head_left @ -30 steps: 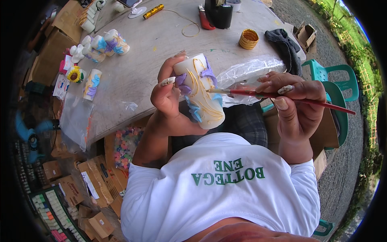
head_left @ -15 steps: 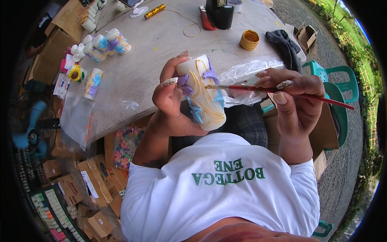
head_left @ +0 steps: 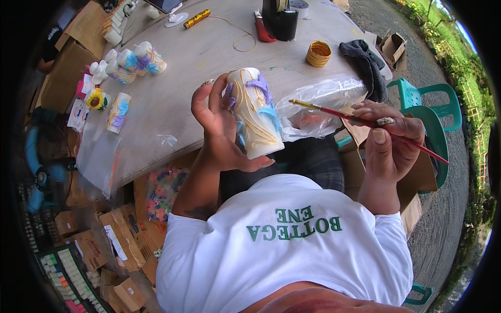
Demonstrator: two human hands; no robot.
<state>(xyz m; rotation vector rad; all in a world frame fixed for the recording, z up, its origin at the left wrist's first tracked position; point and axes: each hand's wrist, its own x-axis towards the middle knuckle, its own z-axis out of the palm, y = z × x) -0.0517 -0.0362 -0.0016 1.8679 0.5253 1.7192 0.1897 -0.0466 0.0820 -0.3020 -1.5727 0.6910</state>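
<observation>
My left hand (head_left: 216,125) grips a white pillar candle (head_left: 254,117) at its top and bottom, tilted above my lap. Raised purple and blue shapes and flowing gold lines decorate its side. In my right hand (head_left: 391,135) is a thin red paintbrush (head_left: 342,115), pinched between thumb and fingers, its golden tip pointing left. That tip is apart from the candle, a short way to its right. A small gold-coated pot (head_left: 318,53) stands on the table beyond my right hand.
Several similar decorated candles (head_left: 148,57) stand at the table's left, near a sunflower ornament (head_left: 97,98). A black tape dispenser (head_left: 280,21) is at the back. A dark cloth (head_left: 364,65) and clear plastic bag (head_left: 323,101) lie at the right. Green chairs (head_left: 430,104) stand beyond.
The brush tip has left the candle's surface and moved right and up. The candle has turned slightly and shifted left in my left hand.
</observation>
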